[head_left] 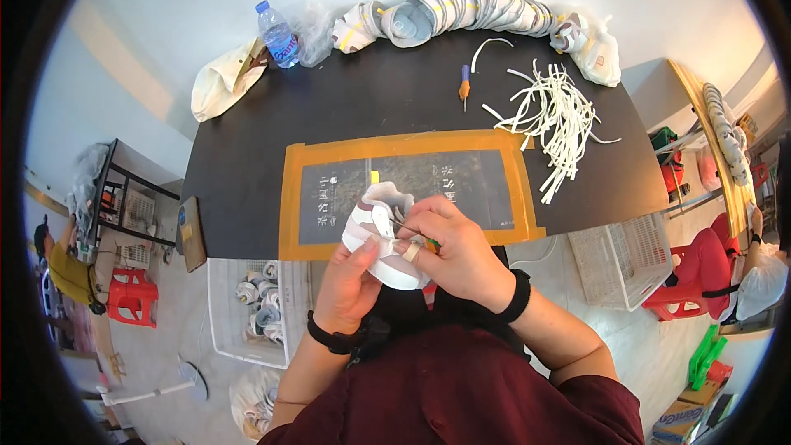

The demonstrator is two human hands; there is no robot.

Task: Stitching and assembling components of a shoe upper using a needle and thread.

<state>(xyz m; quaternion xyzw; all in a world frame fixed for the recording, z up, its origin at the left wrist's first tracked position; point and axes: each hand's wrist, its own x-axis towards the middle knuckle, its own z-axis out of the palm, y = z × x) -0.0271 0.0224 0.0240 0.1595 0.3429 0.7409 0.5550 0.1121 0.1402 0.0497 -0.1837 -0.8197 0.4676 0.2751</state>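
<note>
A white shoe upper (372,222) with pinkish-grey patches is held just over the near edge of the dark table. My left hand (350,284) grips its lower left side, the thumb pressed on the front. My right hand (457,251) is closed at the upper's right side, around a thin metal tool whose green and orange handle end (432,244) peeks out by the fingers. The tool's slim shaft points toward the upper's opening; its tip cannot be made out. Something light tan shows on a right finger, perhaps a bandage.
Cut white laces (560,119) lie heaped at the right, near a small tool with a blue and orange handle (465,86). Nested shoe uppers (470,12) line the back edge beside a water bottle (278,35). Crates (221,321) flank me below; people sit at both sides.
</note>
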